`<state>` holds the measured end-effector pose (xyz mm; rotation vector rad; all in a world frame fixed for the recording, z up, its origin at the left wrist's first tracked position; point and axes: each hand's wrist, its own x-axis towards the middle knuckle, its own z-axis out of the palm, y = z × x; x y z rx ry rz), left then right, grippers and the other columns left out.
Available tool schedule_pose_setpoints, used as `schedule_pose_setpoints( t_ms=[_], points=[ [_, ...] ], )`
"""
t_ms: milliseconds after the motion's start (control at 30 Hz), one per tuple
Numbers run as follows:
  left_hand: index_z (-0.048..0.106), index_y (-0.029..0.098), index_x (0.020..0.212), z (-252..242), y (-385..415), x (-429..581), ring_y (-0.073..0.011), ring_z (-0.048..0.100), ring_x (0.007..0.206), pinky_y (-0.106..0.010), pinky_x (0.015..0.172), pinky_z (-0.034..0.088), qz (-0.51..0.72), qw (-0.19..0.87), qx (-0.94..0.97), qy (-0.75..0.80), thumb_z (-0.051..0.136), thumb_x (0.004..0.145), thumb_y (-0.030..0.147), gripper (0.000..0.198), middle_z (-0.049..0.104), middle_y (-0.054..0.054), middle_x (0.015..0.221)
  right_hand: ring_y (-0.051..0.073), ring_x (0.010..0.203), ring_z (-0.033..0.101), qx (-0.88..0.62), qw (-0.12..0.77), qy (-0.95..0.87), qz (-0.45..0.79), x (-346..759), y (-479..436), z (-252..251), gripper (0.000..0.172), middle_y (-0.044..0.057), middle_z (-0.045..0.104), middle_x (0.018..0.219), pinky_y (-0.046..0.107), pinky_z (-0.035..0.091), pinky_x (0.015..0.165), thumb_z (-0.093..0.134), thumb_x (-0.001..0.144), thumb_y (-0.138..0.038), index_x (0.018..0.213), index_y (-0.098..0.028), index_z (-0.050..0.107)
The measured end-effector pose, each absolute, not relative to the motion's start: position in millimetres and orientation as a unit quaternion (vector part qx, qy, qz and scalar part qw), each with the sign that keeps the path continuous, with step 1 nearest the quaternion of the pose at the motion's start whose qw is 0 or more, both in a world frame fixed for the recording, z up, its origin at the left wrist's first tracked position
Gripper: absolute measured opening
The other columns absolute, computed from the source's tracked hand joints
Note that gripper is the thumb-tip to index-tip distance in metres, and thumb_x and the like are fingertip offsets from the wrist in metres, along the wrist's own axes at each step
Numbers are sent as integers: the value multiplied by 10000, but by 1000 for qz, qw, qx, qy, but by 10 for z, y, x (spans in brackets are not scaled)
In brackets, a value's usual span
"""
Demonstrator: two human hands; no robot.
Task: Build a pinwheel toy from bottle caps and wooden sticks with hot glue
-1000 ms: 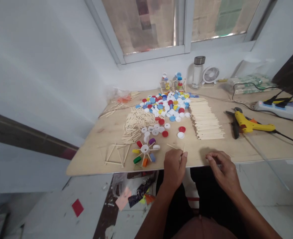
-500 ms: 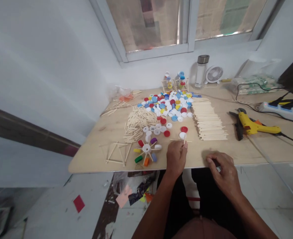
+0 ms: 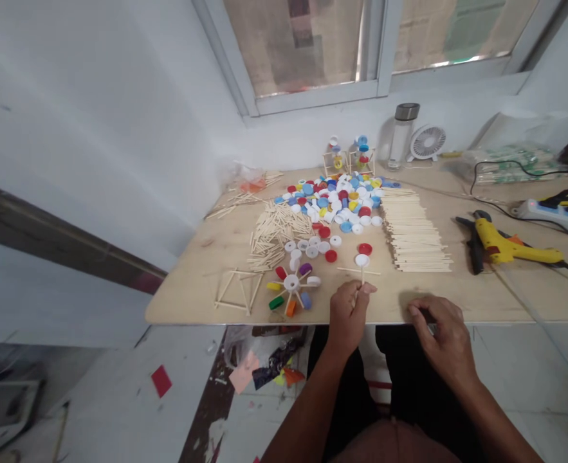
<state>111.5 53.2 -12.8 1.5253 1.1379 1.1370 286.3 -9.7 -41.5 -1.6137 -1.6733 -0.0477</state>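
**Left hand (image 3: 348, 318) pinches upright craft stick (image 3: 362, 276) below white bottle cap (image 3: 361, 260)**

A cap-and-stick wheel (image 3: 291, 284) lies left of those fingers (image 3: 366, 289), which close firmly and hide the stick's lower end. Further right, at the table (image 3: 201, 302) edge, the right hand (image 3: 442, 334) curls nearly shut around a small pale glint, too hidden to name.

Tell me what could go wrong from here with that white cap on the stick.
The white bottle cap sits on a thin craft stick pinched in the left hand, so it could slip off if the grip shifts. The crosswise stick might slide out of line. A careless move could also knock the nearby cap-and-stick wheel.
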Motion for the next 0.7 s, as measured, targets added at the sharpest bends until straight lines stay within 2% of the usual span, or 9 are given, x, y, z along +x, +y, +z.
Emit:
schedule_pose_setpoints(
  t_ms=[233,433,600,700],
  points=[
    [686,170,822,-34,340,1129,-177,598,679,-294,732,432,497,537,514,447,479,882,447,351,693,-42,664,223,809,594,-639,389,-664,-20,2867,-95,-416,121,41,658,804,392,412,802,497,884,-303,857,-223,583],
    [609,169,805,-88,282,1153,-107,456,426,-236,505,368,492,626,426,429,511,828,568,412,477,53,434,221,800,596,-637,394,-663,-24,2856,-100,-408,138,45,660,805,386,417,794,488,885,-313,857,-219,586],
    [584,163,778,-77,245,1164,-65,337,364,-208,437,289,501,652,390,413,546,812,567,407,370,91,397,217,781,591,-632,392,-668,-33,2860,-99,-426,121,44,658,793,389,415,793,496,882,-294,856,-214,584],
    [580,162,754,-69,224,1176,-53,294,339,-210,436,282,503,661,376,411,550,803,585,427,328,104,372,220,800,594,-635,390,-666,-34,2865,-99,-437,118,47,663,808,390,416,797,496,880,-295,859,-215,581]
  ],
)
